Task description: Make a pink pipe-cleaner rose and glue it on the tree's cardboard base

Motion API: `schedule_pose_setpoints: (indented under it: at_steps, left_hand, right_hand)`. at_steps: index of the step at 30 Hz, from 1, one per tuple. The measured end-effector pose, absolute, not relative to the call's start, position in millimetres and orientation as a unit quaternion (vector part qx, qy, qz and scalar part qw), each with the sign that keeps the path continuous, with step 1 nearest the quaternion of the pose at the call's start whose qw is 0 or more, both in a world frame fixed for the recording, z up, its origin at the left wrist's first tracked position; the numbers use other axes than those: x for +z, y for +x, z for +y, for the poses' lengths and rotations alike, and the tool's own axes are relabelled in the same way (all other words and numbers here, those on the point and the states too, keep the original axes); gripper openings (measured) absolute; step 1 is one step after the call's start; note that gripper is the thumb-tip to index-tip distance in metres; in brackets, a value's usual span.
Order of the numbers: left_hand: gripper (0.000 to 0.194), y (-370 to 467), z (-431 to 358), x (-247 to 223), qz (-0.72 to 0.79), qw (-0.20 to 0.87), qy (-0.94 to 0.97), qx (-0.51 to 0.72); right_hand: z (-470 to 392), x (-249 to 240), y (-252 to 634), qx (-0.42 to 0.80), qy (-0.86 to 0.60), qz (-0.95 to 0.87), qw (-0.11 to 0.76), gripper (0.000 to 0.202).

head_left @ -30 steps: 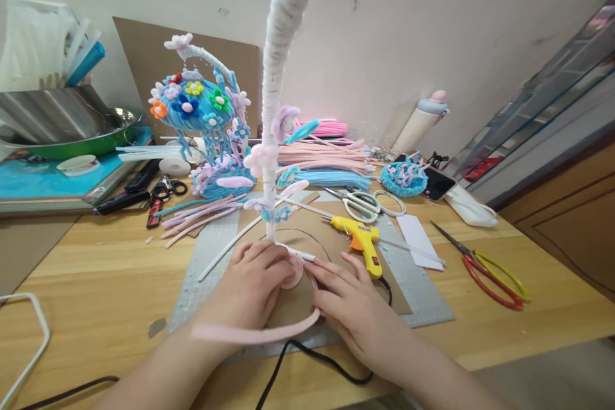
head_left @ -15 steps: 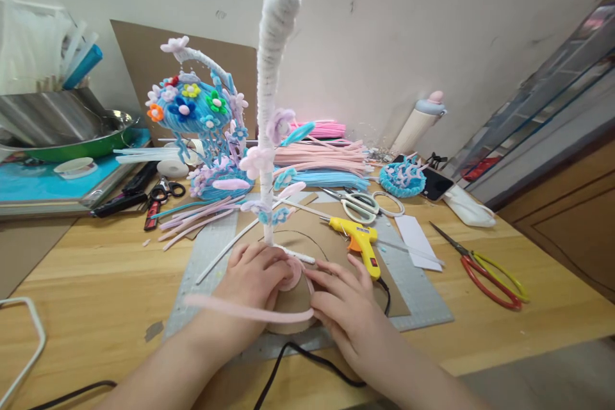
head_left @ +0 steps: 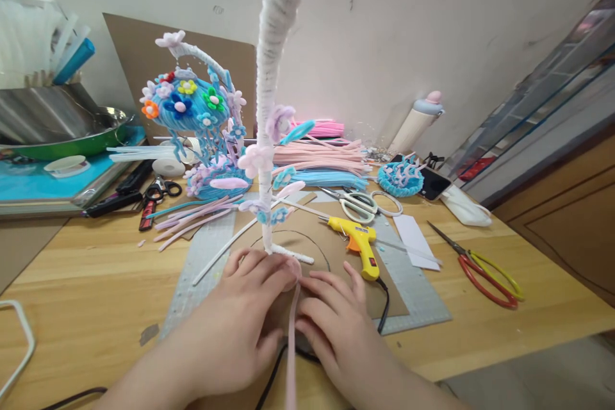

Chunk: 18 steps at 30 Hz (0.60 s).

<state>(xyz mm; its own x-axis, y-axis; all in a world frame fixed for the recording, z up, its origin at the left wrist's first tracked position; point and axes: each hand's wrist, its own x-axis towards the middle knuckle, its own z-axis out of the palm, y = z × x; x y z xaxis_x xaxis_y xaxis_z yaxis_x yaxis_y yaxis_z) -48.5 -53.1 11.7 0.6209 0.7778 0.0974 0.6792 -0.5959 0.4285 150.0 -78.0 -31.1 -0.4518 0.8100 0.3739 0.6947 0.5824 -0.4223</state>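
A pink pipe cleaner (head_left: 291, 346) runs from a small pink coil (head_left: 291, 273) down toward the bottom edge. My left hand (head_left: 254, 307) is closed over the coil, its fingers pressing at the foot of a white wrapped stem (head_left: 267, 141) decorated with pink, purple and blue flowers. My right hand (head_left: 334, 314) is at the coil's right side, its fingertips touching the pink strip and other fingers lifted. The cardboard under the coil is mostly hidden by both hands.
A yellow glue gun (head_left: 356, 242) lies right of the hands on a cutting mat (head_left: 427, 307). Red-and-yellow scissors (head_left: 487, 275) are farther right. Behind are pipe cleaner bundles (head_left: 317, 157), white-handled scissors (head_left: 360, 206) and a flowered blue ornament (head_left: 192, 106). A black cord (head_left: 273, 378) runs in front.
The pink strip's free end has swung from the left to point down toward me. Both hands have shifted, with my right hand moving slightly left and my left thumb now showing lower.
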Motion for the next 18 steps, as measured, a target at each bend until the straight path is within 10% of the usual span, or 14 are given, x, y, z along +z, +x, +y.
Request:
schedule_pose_setpoints:
  at_steps: [7,18]
  left_hand:
    - [0.070,-47,-54,7,0.409,0.161,0.890,0.120]
    - [0.020,-42,-55,-2,0.415,0.096,0.898,0.106]
  right_hand:
    - [-75,-31,151,0.145,-0.442,-0.842,0.275,0.033]
    - [-35,-13,167,0.194,-0.403,-0.859,0.250,0.027]
